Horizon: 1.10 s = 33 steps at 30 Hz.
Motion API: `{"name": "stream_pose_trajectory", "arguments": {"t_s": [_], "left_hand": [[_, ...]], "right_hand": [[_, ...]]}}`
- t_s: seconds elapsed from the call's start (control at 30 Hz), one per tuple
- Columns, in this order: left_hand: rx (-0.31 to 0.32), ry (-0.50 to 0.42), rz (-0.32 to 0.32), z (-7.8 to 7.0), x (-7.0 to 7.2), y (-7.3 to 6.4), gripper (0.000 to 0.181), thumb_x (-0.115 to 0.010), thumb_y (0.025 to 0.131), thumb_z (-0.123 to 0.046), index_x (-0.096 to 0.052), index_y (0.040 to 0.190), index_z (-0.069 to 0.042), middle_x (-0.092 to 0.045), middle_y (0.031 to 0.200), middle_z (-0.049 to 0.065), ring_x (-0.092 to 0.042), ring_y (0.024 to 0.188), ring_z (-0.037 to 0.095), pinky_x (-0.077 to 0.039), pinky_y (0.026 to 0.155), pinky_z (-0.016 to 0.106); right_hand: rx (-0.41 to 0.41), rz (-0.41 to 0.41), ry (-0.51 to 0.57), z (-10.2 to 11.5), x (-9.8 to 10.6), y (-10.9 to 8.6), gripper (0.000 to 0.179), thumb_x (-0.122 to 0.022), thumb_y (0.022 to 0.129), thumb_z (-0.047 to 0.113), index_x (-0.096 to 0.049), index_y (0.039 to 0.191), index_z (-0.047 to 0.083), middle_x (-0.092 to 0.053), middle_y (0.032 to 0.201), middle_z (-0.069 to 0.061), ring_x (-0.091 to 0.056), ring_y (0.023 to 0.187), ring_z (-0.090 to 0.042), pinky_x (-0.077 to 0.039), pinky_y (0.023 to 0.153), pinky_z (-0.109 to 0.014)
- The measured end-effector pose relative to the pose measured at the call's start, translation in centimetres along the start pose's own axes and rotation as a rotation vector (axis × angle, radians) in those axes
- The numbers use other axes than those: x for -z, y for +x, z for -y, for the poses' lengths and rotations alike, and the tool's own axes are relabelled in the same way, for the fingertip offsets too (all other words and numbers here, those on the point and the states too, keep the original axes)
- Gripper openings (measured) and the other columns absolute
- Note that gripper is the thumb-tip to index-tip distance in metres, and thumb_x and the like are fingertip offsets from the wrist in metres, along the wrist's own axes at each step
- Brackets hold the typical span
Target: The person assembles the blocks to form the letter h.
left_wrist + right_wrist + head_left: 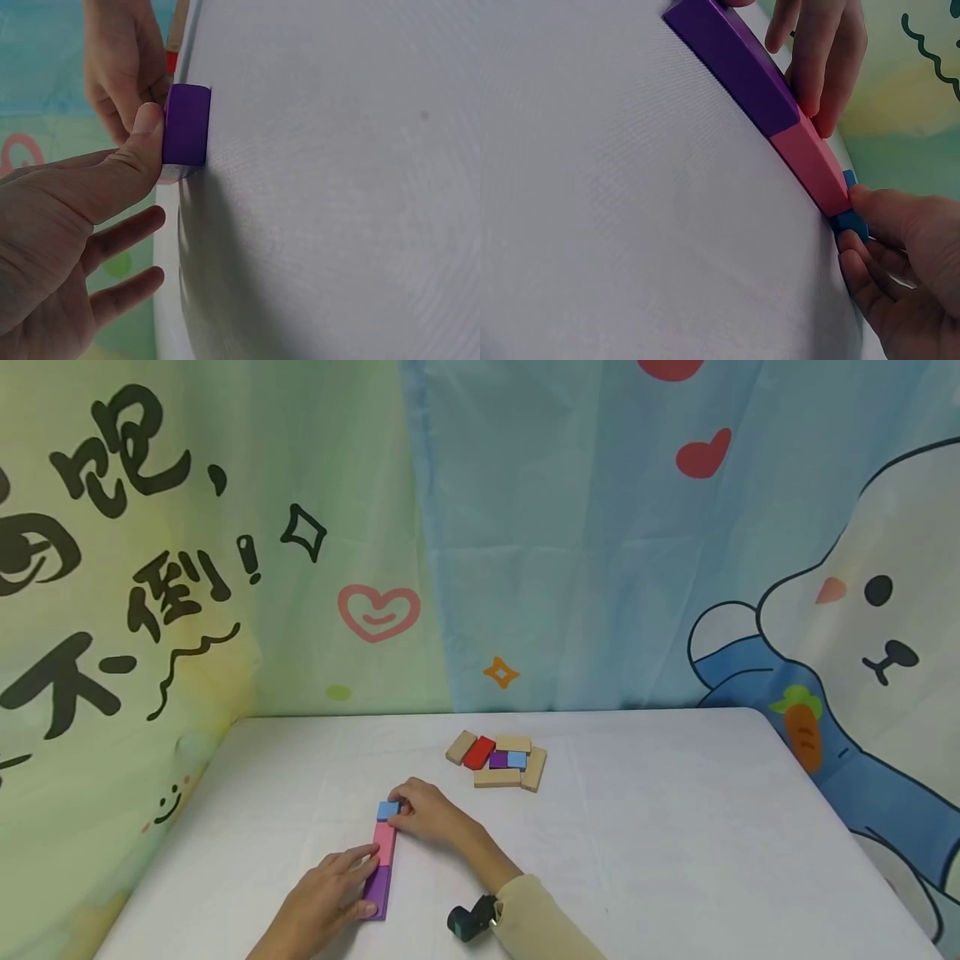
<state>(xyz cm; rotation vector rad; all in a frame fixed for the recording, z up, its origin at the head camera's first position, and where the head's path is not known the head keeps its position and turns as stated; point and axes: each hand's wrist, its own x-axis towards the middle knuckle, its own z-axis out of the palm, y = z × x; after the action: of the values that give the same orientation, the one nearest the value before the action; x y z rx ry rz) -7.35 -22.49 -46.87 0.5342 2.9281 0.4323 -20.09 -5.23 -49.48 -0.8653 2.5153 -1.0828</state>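
A purple block [377, 892], a pink block [385, 843] and a small blue block [387, 811] lie end to end in a straight row on the white table. My right hand [429, 812] pinches the blue block at the far end between thumb and fingers; in the right wrist view the blue block [850, 223] sits right against the pink one. My left hand [324, 893] rests along the row's left side, its fingertips at the pink block. The left thumb [138, 150] touches the purple block [187, 124] near its close end.
Towards the back of the white table [675, 827] lies a loose group of blocks: several plain wooden ones [497, 779], a red one [479, 752], a purple one [498, 760] and a blue one [517, 760]. A printed curtain [555, 568] hangs behind the table.
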Motion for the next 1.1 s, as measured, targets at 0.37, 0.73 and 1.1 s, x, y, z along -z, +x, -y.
{"name": "stream_pose_trajectory", "arguments": {"t_s": [0.37,0.73,1.1], "left_hand": [[-0.004,0.004,0.002,0.0,0.0,0.1,0.062,-0.063,0.079,-0.044,-0.053,0.128,-0.007,-0.049,0.136,0.005,-0.049,0.119,0.029,-0.046,0.092,0.052],[-0.011,-0.005,0.000,0.0,0.0,-0.1,0.063,-0.062,0.079,-0.045,-0.053,0.128,-0.007,-0.049,0.136,0.006,-0.049,0.119,0.028,-0.046,0.092,0.051],[0.041,-0.021,0.077,0.1,0.0,0.4,0.066,-0.061,0.078,-0.049,-0.051,0.131,-0.010,-0.048,0.137,0.005,-0.047,0.123,0.030,-0.043,0.096,0.053]], "right_hand": [[-0.014,-0.051,-0.026,0.5,-0.2,-0.2,0.026,-0.060,0.088,0.023,-0.062,0.110,0.009,-0.056,0.093,0.001,-0.048,0.078,-0.003,-0.044,0.068,-0.011],[-0.033,-0.096,-0.116,1.2,-0.4,-0.5,0.031,-0.061,0.088,0.023,-0.058,0.116,0.011,-0.056,0.100,-0.001,-0.049,0.078,-0.003,-0.047,0.072,-0.014],[-0.076,-0.224,-0.253,0.7,4.0,-1.8,0.043,-0.059,0.088,0.031,-0.051,0.128,0.018,-0.054,0.120,-0.003,-0.058,0.100,-0.013,-0.053,0.086,-0.028]]}}
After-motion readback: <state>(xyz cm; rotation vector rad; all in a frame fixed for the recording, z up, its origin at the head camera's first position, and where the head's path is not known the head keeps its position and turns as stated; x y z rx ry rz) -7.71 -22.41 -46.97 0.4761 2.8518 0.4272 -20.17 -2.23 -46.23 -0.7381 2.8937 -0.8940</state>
